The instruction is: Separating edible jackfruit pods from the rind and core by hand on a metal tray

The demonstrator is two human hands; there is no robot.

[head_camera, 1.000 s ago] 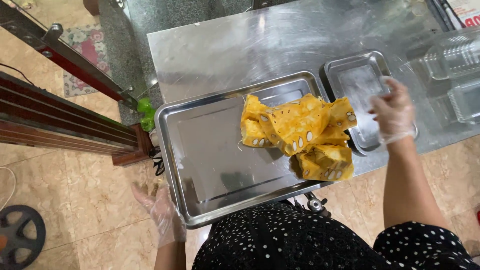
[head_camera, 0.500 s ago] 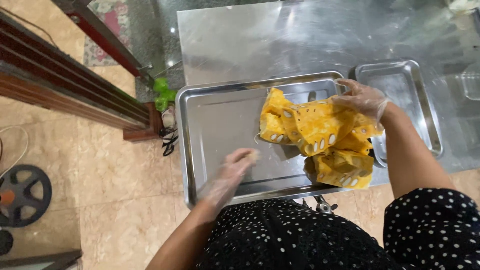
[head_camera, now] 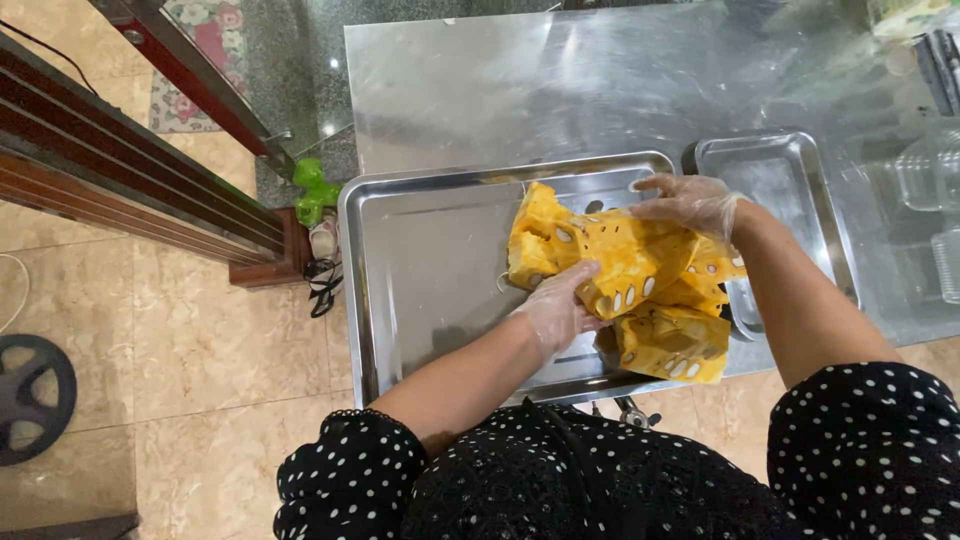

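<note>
Handling a pile of yellow fruit pieces (head_camera: 630, 290), the person stands at a shiny metal counter (head_camera: 560, 90) and looks down at both hands. The fruit looks like cut jackfruit, with pale seeds showing in the yellow flesh. It lies on the right part of a big metal tray (head_camera: 420, 260), and some pieces hang over the tray's right edge.

The step in hand seems to be taking hold of one big piece so it can be lifted or pulled apart. Both hands wear thin clear gloves.

The left hand (head_camera: 555, 310) comes in from below. Its fingers are bent and closed around the near edge of the top piece, so it seems to grip the fruit. The right hand (head_camera: 690, 200) rests on the far side of the same pile. Its fingers are a little spread and curved down, pressing on the top of the fruit. Whether they pinch it or just touch it is hard to tell.

The next move would likely need a firm hold with both hands, because the fruit looks slippery and heavy. The pieces at the tray's edge could slide off.

A smaller metal tray (head_camera: 800, 170) sits just beside the big one, on the right. Clear plastic boxes (head_camera: 930, 170) stand further right on the counter. A small green thing (head_camera: 315, 185) lies on the floor near the counter's left end.
</note>
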